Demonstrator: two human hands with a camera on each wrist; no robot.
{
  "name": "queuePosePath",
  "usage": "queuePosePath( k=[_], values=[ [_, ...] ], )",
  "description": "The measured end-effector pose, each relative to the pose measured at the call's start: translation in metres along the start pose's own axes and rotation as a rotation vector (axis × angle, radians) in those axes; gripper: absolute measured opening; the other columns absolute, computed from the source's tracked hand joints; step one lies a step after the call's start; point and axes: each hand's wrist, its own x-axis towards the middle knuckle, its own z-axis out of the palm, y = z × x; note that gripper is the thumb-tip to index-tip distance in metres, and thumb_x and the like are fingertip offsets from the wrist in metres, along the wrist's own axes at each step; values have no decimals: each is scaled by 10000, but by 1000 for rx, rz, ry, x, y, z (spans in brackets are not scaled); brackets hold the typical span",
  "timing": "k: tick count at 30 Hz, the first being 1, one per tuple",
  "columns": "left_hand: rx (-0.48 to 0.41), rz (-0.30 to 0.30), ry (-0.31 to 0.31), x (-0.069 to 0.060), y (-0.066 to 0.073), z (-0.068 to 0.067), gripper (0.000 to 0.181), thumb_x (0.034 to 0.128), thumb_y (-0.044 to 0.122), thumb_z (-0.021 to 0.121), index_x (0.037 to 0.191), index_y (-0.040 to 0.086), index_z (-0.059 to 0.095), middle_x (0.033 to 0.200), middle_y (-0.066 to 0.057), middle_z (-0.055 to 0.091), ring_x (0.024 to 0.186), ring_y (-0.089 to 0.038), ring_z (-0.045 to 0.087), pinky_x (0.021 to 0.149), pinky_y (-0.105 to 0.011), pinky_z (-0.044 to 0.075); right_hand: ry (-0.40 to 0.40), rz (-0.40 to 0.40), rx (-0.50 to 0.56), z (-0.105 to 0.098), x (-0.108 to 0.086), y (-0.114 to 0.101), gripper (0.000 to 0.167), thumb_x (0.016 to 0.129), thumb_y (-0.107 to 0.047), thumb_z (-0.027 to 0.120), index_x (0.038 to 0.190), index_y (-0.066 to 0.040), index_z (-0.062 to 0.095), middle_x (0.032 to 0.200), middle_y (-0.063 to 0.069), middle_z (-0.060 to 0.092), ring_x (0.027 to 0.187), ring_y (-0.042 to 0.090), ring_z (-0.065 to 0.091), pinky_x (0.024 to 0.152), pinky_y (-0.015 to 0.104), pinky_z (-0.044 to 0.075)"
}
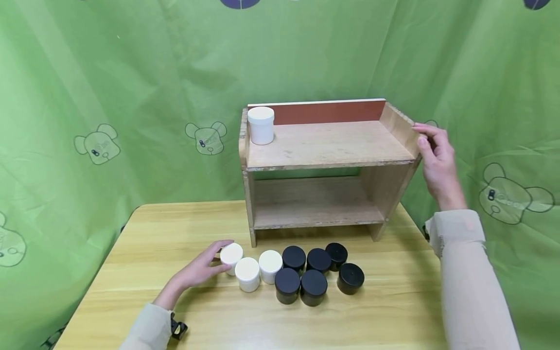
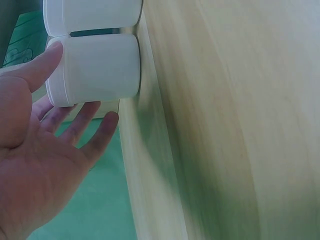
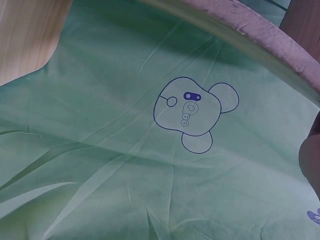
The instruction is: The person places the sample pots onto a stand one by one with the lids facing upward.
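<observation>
Head view: the leftmost white jar (image 1: 231,256) on the table (image 1: 210,321) is pinched by the left hand (image 1: 202,266), thumb and fingers half-spread; black jars (image 1: 313,287) are seen to the right; the far shelf (image 1: 332,146) is gripped by the right hand (image 1: 439,163).

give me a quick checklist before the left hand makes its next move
1. Left hand at the leftmost white jar: ok, holding it near the lid.
2. Hold firm enough to lift: cannot tell.
3. Right hand on the shelf: ok, gripping its right side.
4. Room on the upper board: ok, just one upright jar at its left end.
5. Gap to the next white jar: not ok, very close, might get bumped.
6. Black jars upright: ok, all six.
</observation>
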Motion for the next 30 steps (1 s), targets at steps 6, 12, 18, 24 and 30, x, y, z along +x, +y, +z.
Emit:
queuePosePath(
  k=[6, 12, 18, 24, 30],
  values=[
    [10, 2, -1, 0, 0, -1, 700, 997, 305, 695, 1583, 127, 357, 1569, -159, 452, 1424, -392, 470, 1168, -612, 440, 7, -17, 24, 2, 0, 0, 317, 1068, -67, 504, 1363, -44, 619, 1377, -44, 552, 1347, 118, 473, 1144, 139, 397],
    [31, 3, 10, 0, 1, -3, 701, 988, 321, 704, 1579, 148, 370, 1570, -143, 456, 1433, -384, 462, 1176, -619, 427, 14, -34, 25, 1, 0, 0, 315, 1064, -48, 501, 1354, -31, 622, 1368, -40, 562, 1346, 122, 475, 1149, 142, 391],
    [58, 34, 31, 1, 5, -11, 698, 983, 313, 710, 1576, 150, 381, 1581, -138, 457, 1455, -377, 444, 1189, -614, 413, 17, -29, 5, 0, -1, 1, 317, 1066, -61, 504, 1359, -37, 621, 1369, -49, 561, 1337, 114, 478, 1142, 137, 392],
    [72, 85, 74, 3, 16, -24, 689, 980, 300, 719, 1563, 127, 397, 1575, -137, 469, 1460, -371, 438, 1191, -607, 411, 13, -12, -3, 0, -1, 1, 323, 1073, -76, 496, 1373, -47, 611, 1388, -47, 547, 1355, 119, 466, 1159, 144, 384],
    [88, 120, 110, 5, 34, -38, 692, 972, 295, 730, 1559, 130, 405, 1546, -128, 494, 1426, -360, 472, 1167, -604, 437, 5, -5, -27, 1, 0, 0, 329, 1080, -95, 487, 1385, -62, 606, 1413, -51, 536, 1389, 133, 445, 1186, 154, 365]
  ],
)
